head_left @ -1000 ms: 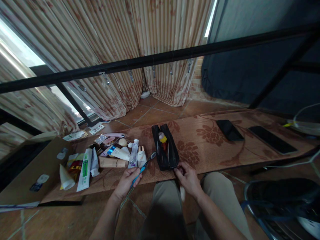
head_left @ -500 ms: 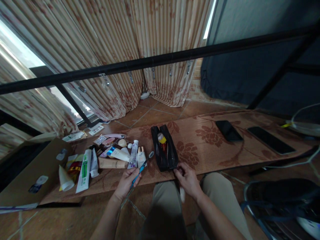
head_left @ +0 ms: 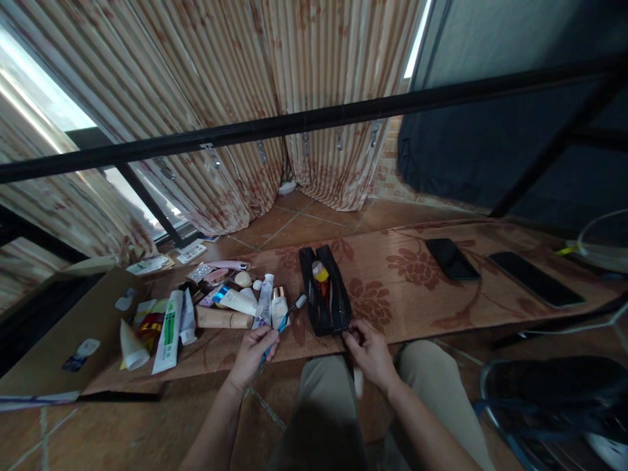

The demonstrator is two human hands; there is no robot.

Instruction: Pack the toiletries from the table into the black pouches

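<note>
My left hand (head_left: 256, 353) is closed around the handle of a blue toothbrush (head_left: 283, 322), whose bristle head points up and right. Just right of that head lies a long black zip pouch (head_left: 322, 320), its top parted. Inside the pouch sits an item with a yellow band and a red part (head_left: 322, 275). At the pouch's near right corner, my right hand (head_left: 366, 350) pinches the edge. A pale strip-like thing (head_left: 358, 383) shows beneath this hand; what it is I cannot tell. Left of the toothbrush stands a bottle with a gold cap (head_left: 279, 304).
Several tubes and cosmetics, including a green-and-white tube (head_left: 168, 332), crowd the left of the cloth-covered bench (head_left: 402, 307). A cardboard box (head_left: 105, 327) stands at its left end. Two dark phones (head_left: 452, 258) lie to the right. Behind runs a black metal rail (head_left: 333, 118).
The toothbrush has turned a little in my left hand, its head shifting slightly right toward the pouch. My right hand stays at the pouch corner. The view has shifted slightly.
</note>
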